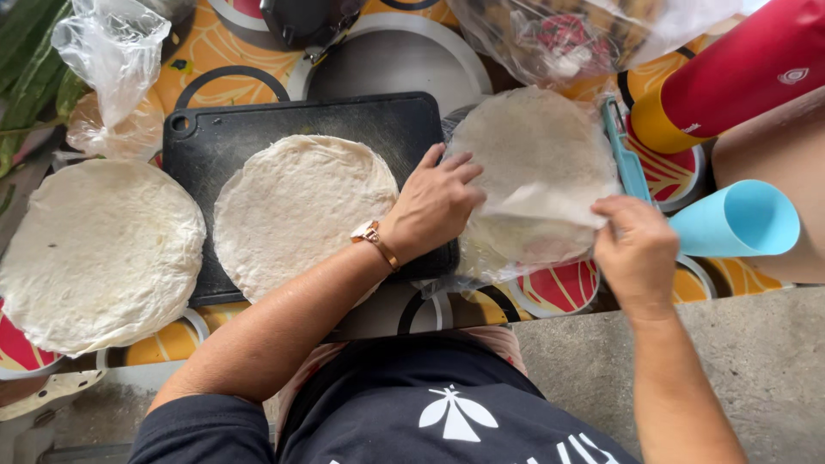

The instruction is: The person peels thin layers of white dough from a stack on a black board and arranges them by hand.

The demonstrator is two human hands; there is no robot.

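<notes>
A stack of flour tortillas (533,155) in a clear plastic wrapper lies under both hands: the left hand (434,206) rests flat on its near-left edge, fingers stretched out and gripping nothing, while the right hand (636,245) pinches a fold of the wrapper (541,206) between thumb and fingertips. Left of the left fingers, a single tortilla (301,210) lies on a black cutting board (258,120), another tortilla (99,253) farther left; just beyond the right fingers sits a light-blue cup (739,219).

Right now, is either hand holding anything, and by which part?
The right hand pinches the near edge of the top tortilla on the stack; the left hand presses flat on its left side.
</notes>
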